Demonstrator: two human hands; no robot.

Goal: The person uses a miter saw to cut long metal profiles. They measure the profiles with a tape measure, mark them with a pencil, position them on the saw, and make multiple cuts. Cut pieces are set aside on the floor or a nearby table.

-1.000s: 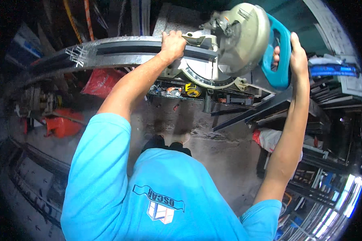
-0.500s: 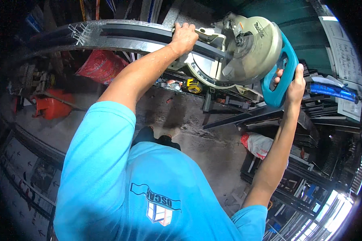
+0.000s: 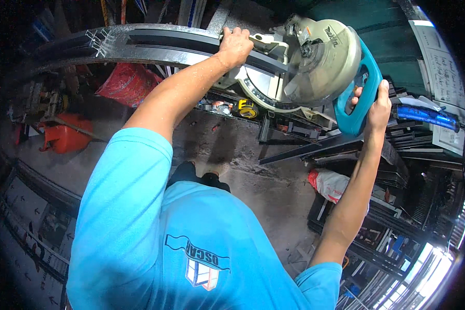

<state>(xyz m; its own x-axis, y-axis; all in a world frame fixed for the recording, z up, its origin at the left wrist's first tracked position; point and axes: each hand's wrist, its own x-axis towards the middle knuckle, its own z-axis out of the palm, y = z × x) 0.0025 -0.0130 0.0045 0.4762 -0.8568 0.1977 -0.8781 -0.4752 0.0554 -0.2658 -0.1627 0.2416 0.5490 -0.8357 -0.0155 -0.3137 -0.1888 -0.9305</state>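
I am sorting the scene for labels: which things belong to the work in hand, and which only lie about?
In use: left hand pressing the aluminium profile; right hand on the mitre saw handle.
Lying about: yellow tape measure, red sack, orange container, white bag.

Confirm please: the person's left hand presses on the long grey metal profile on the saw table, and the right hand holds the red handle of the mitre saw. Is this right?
Not quite. In the head view the handle of the grey round-guarded mitre saw is teal blue, not red. The rest stands: the left hand presses on the long grey metal profile, and the right hand holds that handle.
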